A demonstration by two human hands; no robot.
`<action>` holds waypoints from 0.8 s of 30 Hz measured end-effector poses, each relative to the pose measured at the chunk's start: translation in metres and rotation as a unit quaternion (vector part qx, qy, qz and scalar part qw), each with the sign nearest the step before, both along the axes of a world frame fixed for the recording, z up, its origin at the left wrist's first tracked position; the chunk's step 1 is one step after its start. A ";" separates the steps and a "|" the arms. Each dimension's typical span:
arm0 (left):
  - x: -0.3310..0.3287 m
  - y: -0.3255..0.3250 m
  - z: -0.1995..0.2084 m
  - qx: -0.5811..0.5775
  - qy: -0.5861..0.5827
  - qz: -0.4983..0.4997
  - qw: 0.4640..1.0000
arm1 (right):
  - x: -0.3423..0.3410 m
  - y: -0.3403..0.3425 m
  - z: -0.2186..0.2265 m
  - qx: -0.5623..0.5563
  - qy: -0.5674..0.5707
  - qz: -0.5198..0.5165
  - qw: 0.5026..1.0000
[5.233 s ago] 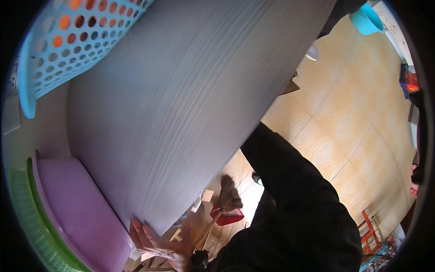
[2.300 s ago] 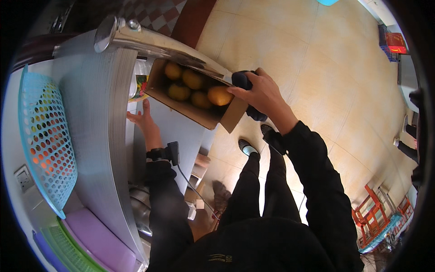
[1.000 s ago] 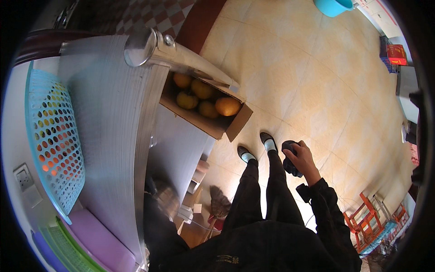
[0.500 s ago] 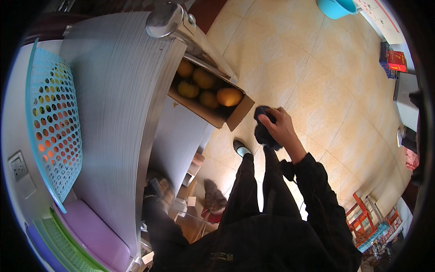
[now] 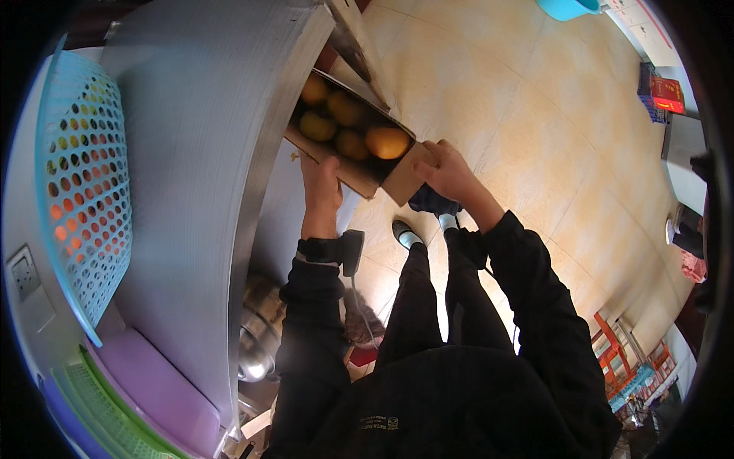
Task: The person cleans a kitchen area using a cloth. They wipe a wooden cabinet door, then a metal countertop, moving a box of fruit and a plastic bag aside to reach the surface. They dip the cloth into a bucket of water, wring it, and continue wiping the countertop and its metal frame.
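2 hands now share the work: at the streaked grey worktop [image 5: 176, 176]'s edge, the left hand [image 5: 321, 186] newly touches an open brown cardboard box [image 5: 357, 177] of round orange fruit [image 5: 387, 142], fingers hidden, grip unclear; the right hand [image 5: 449, 176], half-closed, pinches its end flap [image 5: 401, 182].

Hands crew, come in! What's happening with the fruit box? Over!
Left hand at open brown cardboard box, right hand on its end flap. Round orange and greenish fruits inside. Grey streaked tabletop hides box's left end.
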State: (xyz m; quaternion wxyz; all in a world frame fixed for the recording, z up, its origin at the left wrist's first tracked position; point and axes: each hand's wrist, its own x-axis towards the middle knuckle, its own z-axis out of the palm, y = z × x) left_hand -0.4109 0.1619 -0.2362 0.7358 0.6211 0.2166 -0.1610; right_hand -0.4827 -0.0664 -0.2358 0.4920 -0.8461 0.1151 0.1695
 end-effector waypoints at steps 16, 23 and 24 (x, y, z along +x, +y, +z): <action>-0.179 0.156 0.032 0.104 0.066 0.131 0.984 | -0.134 0.136 -0.012 0.088 0.010 0.245 0.965; -0.208 0.213 0.022 0.144 0.038 0.142 0.979 | -0.127 0.145 -0.031 0.210 0.037 0.385 0.898; -0.212 0.225 0.019 0.140 0.038 0.141 0.979 | -0.124 0.141 -0.036 0.213 0.035 0.394 0.893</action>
